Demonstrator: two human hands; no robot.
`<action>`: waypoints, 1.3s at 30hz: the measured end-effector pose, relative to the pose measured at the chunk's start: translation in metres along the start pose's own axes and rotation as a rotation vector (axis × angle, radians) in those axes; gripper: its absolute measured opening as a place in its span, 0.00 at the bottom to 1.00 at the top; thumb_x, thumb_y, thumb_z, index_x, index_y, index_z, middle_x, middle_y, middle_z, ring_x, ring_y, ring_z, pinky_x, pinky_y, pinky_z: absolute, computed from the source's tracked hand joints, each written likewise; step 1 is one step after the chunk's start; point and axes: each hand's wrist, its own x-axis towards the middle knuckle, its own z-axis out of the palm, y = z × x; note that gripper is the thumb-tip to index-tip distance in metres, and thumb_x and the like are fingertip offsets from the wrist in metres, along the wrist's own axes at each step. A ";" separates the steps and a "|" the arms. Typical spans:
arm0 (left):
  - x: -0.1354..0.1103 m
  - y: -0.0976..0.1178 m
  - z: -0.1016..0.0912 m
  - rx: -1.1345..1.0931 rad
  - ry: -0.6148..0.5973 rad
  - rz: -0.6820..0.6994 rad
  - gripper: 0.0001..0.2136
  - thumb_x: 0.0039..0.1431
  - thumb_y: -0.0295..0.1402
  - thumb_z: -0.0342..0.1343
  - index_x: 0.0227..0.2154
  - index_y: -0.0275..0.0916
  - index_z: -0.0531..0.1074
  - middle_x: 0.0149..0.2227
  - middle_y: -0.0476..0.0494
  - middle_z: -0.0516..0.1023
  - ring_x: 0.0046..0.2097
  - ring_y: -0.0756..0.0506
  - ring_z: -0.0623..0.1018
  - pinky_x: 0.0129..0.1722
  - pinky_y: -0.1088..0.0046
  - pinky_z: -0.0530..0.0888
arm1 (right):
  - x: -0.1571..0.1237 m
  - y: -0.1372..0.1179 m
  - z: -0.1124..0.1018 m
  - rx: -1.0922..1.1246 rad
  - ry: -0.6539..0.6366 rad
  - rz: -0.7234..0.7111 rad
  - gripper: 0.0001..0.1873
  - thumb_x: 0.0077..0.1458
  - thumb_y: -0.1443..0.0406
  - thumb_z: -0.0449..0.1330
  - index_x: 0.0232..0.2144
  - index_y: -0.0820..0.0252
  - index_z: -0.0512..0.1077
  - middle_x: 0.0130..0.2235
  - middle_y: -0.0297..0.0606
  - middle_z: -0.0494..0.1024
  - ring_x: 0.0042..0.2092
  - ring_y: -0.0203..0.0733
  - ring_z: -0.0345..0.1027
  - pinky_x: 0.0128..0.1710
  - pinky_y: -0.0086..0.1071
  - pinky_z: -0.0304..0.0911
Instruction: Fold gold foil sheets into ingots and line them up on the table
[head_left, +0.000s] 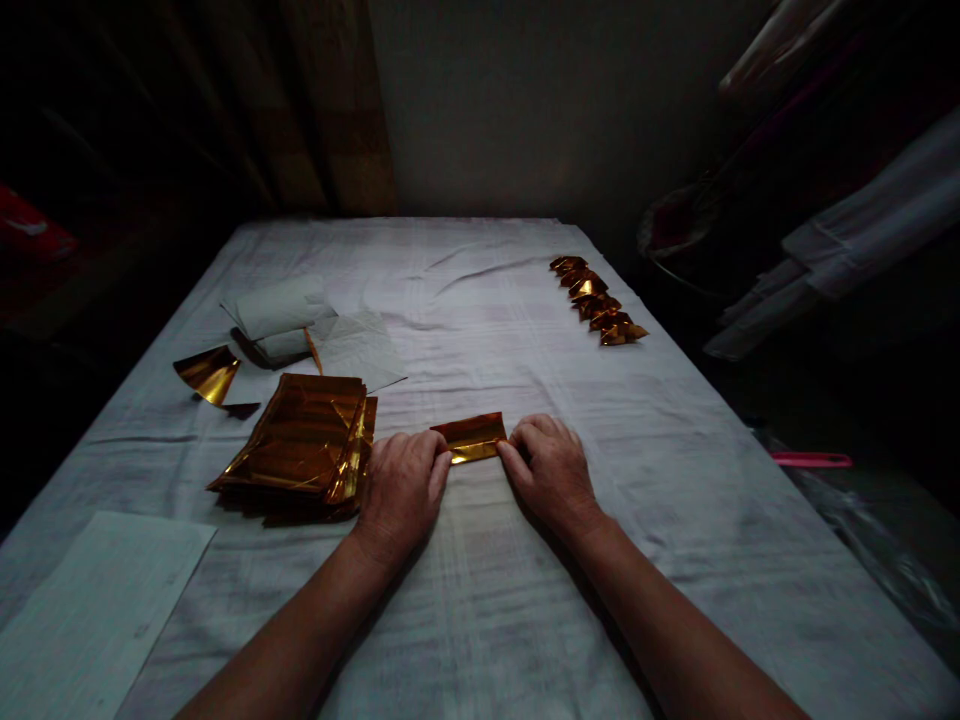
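Observation:
A small gold foil sheet point(474, 436), with a fold along its near edge, lies on the cloth-covered table between my hands. My left hand point(405, 482) is closed, thumb and fingers pinching the sheet's left end. At the other end, my right hand point(550, 465) grips the near right corner with its fingers curled. A thick stack of gold foil sheets point(304, 440) sits just left of my left hand, its edges uneven. Toward the far right edge of the table, several folded gold foil pieces point(596, 300) stand in a slanting row.
White cloth point(480, 620) with slight wrinkles covers the table. Crumpled pale wrapping paper point(281, 310) and a curled gold foil scrap point(208, 373) lie behind the stack. A pale flat sheet point(105, 600) is at the near left. Beyond the right edge are a pink handle point(812, 460) and clear plastic point(874, 540).

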 end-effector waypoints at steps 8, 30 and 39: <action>-0.002 -0.001 0.001 0.009 -0.002 0.020 0.03 0.65 0.32 0.52 0.34 0.42 0.68 0.33 0.47 0.78 0.38 0.42 0.74 0.40 0.63 0.64 | 0.006 -0.002 -0.001 -0.058 -0.024 0.017 0.10 0.58 0.63 0.60 0.25 0.55 0.66 0.32 0.37 0.72 0.36 0.44 0.64 0.37 0.36 0.52; -0.026 0.017 0.015 0.048 -0.024 0.391 0.20 0.68 0.39 0.49 0.58 0.34 0.68 0.58 0.36 0.74 0.59 0.38 0.72 0.59 0.57 0.68 | 0.007 -0.008 -0.001 -0.070 -0.039 0.092 0.08 0.58 0.63 0.61 0.26 0.57 0.69 0.33 0.36 0.73 0.37 0.42 0.65 0.38 0.35 0.52; -0.027 0.014 0.015 0.059 -0.021 0.395 0.21 0.70 0.39 0.44 0.59 0.35 0.67 0.60 0.37 0.73 0.62 0.40 0.70 0.62 0.58 0.66 | 0.003 -0.004 0.003 -0.059 -0.012 0.071 0.08 0.60 0.63 0.57 0.28 0.57 0.69 0.34 0.37 0.73 0.38 0.44 0.65 0.39 0.35 0.53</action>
